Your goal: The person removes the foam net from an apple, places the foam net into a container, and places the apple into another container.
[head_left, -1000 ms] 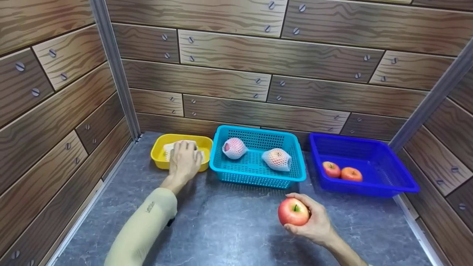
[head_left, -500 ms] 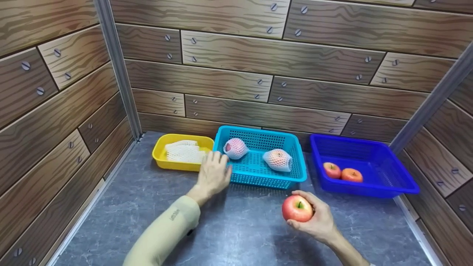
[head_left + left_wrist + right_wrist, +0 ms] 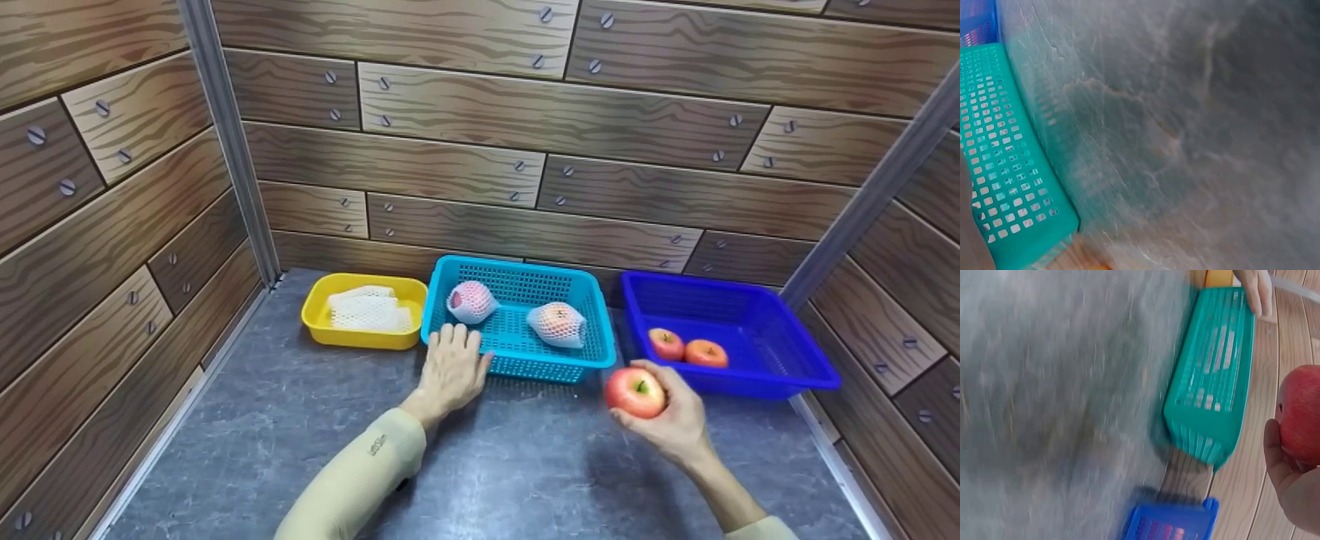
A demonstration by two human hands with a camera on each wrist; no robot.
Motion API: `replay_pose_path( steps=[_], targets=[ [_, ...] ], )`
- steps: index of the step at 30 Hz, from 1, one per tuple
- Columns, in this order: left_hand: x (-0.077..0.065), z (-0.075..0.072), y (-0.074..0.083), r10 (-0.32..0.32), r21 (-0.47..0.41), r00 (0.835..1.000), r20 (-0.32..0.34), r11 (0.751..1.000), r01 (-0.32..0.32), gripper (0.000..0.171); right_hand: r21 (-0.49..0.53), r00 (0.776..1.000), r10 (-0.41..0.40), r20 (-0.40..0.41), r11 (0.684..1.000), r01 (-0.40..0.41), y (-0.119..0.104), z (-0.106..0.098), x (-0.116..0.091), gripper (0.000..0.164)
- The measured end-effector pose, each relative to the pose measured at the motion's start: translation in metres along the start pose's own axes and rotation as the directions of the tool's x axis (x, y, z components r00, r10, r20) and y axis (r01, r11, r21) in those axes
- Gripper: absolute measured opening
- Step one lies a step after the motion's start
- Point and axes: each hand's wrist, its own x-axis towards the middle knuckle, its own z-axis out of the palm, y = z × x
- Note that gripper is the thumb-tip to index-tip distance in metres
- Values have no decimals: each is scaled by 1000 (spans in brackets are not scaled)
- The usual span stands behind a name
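My right hand [image 3: 673, 420] grips a red apple [image 3: 635, 392] between thumb and fingers, above the table at the blue basket's near left corner. The same apple [image 3: 1303, 413] shows at the right edge of the right wrist view. With fingers extended and nothing held, my left hand [image 3: 452, 373] is at the near left rim of the turquoise basket [image 3: 517, 361]. Inside that basket lie two apples in foam nets, a left netted apple [image 3: 472, 301] and a right netted apple [image 3: 557, 325]. Two bare apples, a left one [image 3: 665, 344] and a right one [image 3: 706, 353], sit in the dark blue basket [image 3: 750, 381].
A yellow tray [image 3: 364, 339] with white foam nets [image 3: 369, 310] stands at the left, beside the turquoise basket. Wood-patterned panels [image 3: 450, 172] wall in the grey marbled table [image 3: 517, 457] at the back and both sides.
My left hand has left the foam nets in the yellow tray and moved right to the turquoise basket's rim. My right hand has carried the apple up and to the right, toward the blue basket.
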Motion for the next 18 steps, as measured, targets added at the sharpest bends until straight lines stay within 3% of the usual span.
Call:
replay_pose_path(
  steps=[4,9,10,12,16,17,18],
  targets=[
    [-1,2,0,12,33,1000,-21,999,-11,39,-64,998,18,-56,998,-22,14,-11,17,77],
    [-2,5,-2,30,44,996,-82,999,-26,37,-129,996,60,-65,989,-68,35,-28,42,76],
    [-1,16,-5,36,50,995,-98,998,-31,40,-148,995,74,-60,986,-83,40,-32,47,76],
    [-1,16,-6,36,40,994,-105,999,-32,39,-199,993,102,-58,974,-112,48,-40,56,74],
    [-1,15,-5,21,43,997,-71,999,-18,40,-290,983,175,-57,939,-184,65,-59,75,76],
    [-1,3,-1,10,37,999,-46,999,-8,37,-309,979,193,-59,929,-201,70,-64,80,76],
    [-1,3,0,3,41,1000,-29,999,-2,37,-329,976,211,-59,919,-219,76,-69,84,77]
  ],
)
